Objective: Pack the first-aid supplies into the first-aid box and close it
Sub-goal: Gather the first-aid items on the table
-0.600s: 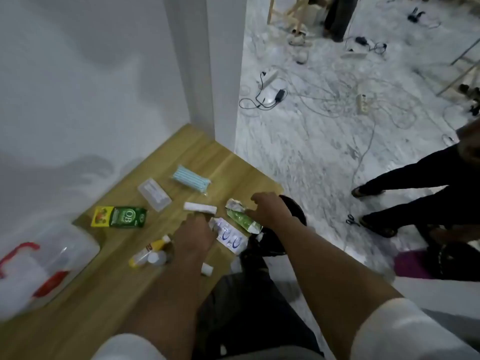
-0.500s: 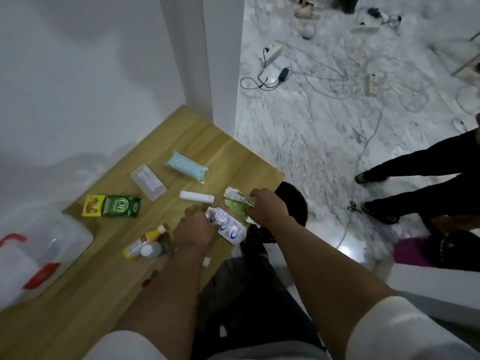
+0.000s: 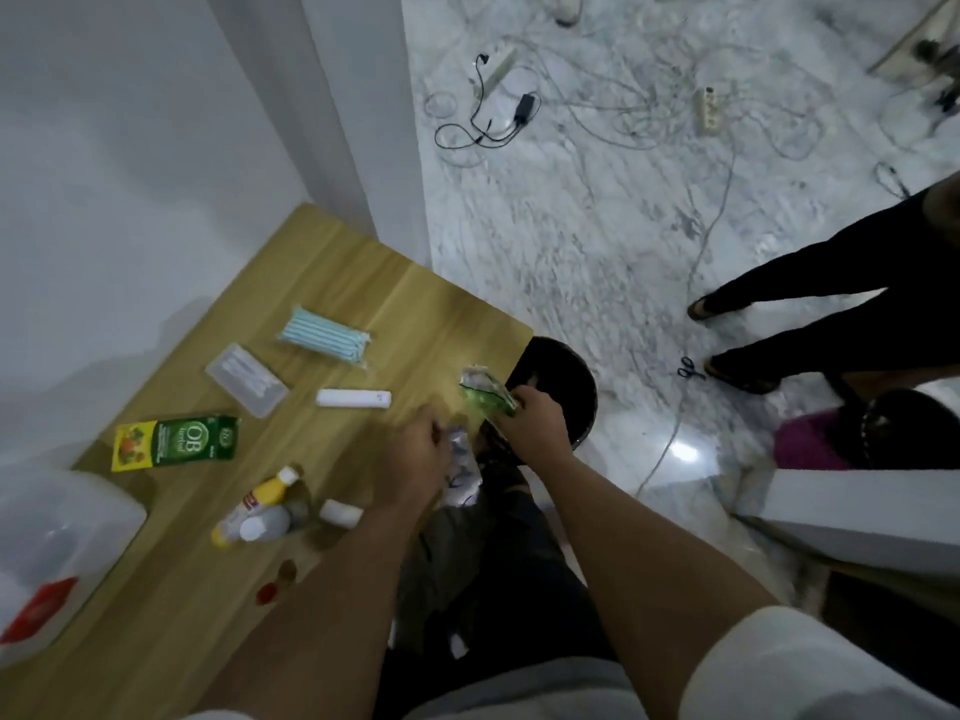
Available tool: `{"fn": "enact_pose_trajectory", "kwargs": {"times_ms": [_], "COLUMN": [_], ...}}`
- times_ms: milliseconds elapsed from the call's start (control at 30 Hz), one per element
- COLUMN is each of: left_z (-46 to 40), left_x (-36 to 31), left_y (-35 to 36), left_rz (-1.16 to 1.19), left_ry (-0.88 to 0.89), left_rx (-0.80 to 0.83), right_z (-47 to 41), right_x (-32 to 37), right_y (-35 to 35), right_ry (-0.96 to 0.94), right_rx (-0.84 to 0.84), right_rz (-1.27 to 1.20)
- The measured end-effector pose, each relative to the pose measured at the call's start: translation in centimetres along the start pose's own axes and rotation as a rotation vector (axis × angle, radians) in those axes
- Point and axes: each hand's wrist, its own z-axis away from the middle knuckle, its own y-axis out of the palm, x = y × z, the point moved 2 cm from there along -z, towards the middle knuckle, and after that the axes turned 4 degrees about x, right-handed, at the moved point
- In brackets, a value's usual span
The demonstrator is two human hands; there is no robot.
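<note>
A: Gripping a green-and-white sachet [image 3: 485, 393] by its near end, the right hand [image 3: 535, 419] sits closed at the table's front edge, above a black round stool [image 3: 582, 387] on the marble floor [image 3: 597, 226].

B: And the left hand [image 3: 418, 457]?

A: Curled around a crinkled silvery blister pack [image 3: 460, 452] just off the wooden table [image 3: 363, 272]; the pack is blurred, so details are unclear.

B: What lies beyond the hands?

A: A white tube [image 3: 353, 398] sits just beyond the left hand. Farther out are a clear plastic case [image 3: 247, 379] and a pack of blue face masks [image 3: 324, 341]. To the left lies a green OB box [image 3: 176, 441].

B: Nearer the body?

A: A yellow-and-white bottle [image 3: 257, 504], a white-capped bottle [image 3: 262, 527] touching it and a small white roll [image 3: 340, 513], with 2 small reddish pieces [image 3: 275, 582] closer in.

B: The first-aid box?

A: A translucent box with red latches [image 3: 57, 543] stands at the far left edge of the table, well apart from both hands. Whether its lid is shut cannot be told.

B: Anyone else?

A: A person's dark-clad legs [image 3: 831, 304] stand at right, scissors [image 3: 691, 367] near the feet, cables [image 3: 623, 111] strewn behind.
</note>
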Motion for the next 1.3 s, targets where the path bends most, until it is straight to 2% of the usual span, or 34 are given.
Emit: {"fn": "enact_pose_trajectory", "kwargs": {"times_ms": [100, 167, 333, 567, 733, 867, 1000, 1133, 1300], "left_z": [0.5, 0.1, -2.8, -8.9, -9.8, -9.1, -7.8, -5.6, -0.6], "left_x": [-2.9, -4.7, -8.1, -13.1, -16.7, -17.8, -15.9, -11.2, -2.5], "left_y": [2.4, 4.1, 7.5, 9.9, 9.8, 6.9, 1.0, -6.1, -15.4], "left_rz": [0.048, 0.016, 0.019, 0.074, 0.099, 0.072, -0.096, -0.197, -0.274], "left_ry": [0.125, 0.138, 0.026, 0.031, 0.091, 0.166, 0.214, 0.202, 0.076], "left_rx": [0.102, 0.122, 0.109, 0.149, 0.143, 0.08, 0.02, -0.057, -0.215], "right_z": [1.6, 2.3, 1.3, -3.5, -4.2, -3.1, -1.1, 0.6, 3.7], "right_x": [-3.1, -5.1, -8.5, -8.9, -8.6, -6.6, -2.2, 3.9, 14.1], "right_y": [-2.4, -3.5, -4.8, -8.2, -9.9, -10.1, -9.8, -8.4, -4.6], "right_ry": [0.093, 0.184, 0.321, 0.341, 0.327, 0.238, 0.085, -0.11, -0.358], "right_rx": [-0.153, -0.187, -0.196, -0.265, -0.233, -0.187, -0.112, 0.002, 0.022], "right_rz": [-0.16, -0.233, -0.305, -0.196, -0.056, 0.037, 0.159, 0.369, 0.667]}}
